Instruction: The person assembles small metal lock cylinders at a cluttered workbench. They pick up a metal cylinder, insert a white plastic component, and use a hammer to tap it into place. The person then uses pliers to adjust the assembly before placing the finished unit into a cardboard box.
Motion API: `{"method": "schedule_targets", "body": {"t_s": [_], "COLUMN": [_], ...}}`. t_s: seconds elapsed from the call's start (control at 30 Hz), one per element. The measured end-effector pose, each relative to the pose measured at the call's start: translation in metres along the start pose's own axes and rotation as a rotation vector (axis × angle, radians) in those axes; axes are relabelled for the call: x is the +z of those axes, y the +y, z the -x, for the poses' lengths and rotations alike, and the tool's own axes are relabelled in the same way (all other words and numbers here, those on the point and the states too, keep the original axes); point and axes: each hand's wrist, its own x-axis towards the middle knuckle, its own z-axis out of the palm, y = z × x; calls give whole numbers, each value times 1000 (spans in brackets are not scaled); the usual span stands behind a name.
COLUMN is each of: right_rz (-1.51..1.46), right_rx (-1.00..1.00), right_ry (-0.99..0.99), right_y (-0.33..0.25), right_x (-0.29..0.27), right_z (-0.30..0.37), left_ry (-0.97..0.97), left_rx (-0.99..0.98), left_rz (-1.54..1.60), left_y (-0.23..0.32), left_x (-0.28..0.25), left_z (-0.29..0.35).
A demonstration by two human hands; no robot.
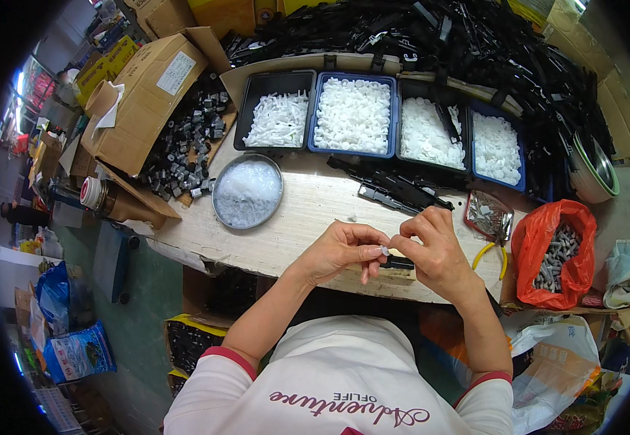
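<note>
Near the front edge of the table, my left hand [342,251] pinches a small white plastic part [383,251] between thumb and forefinger. My right hand [437,252] meets it from the other side, its fingers bent and closed at the part's right end. What the right fingertips hold is too small to make out. A black plastic piece [400,262] shows just below the fingertips; whether it is held or lies on the table I cannot tell. Beyond the hands lie several long black plastic pieces [387,190].
Bins of white parts, such as the blue bin [313,112], line the back. A round metal dish [218,210] of clear-white bits stands left, near grey metal blocks [184,152]. At right are yellow-handled pliers [503,262] and a red bag [525,268] of grey pieces. Black parts [474,51] pile behind.
</note>
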Motion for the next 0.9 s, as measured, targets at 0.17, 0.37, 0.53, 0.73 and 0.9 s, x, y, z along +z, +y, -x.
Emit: {"method": "schedule_targets", "body": {"t_s": [0.17, 0.37, 0.53, 0.73, 0.9], "right_rz": [-113, -195, -135, -60, -28], "right_rx": [-9, 114, 228, 275, 282], "right_ry": [-19, 147, 284, 280, 143], "right_y": [-2, -4, -15, -17, -13], "right_x": [3, 24, 37, 47, 62], "right_z": [-2, 7, 16, 26, 38], "left_ry": [11, 84, 206, 305, 346], "left_rx": [18, 91, 151, 538, 527], "left_rz": [7, 52, -16, -1019, -1392], "left_y": [-7, -17, -20, -20, -28], "left_x": [-2, -4, 5, 2, -6], "left_z": [0, 2, 2, 7, 17]}}
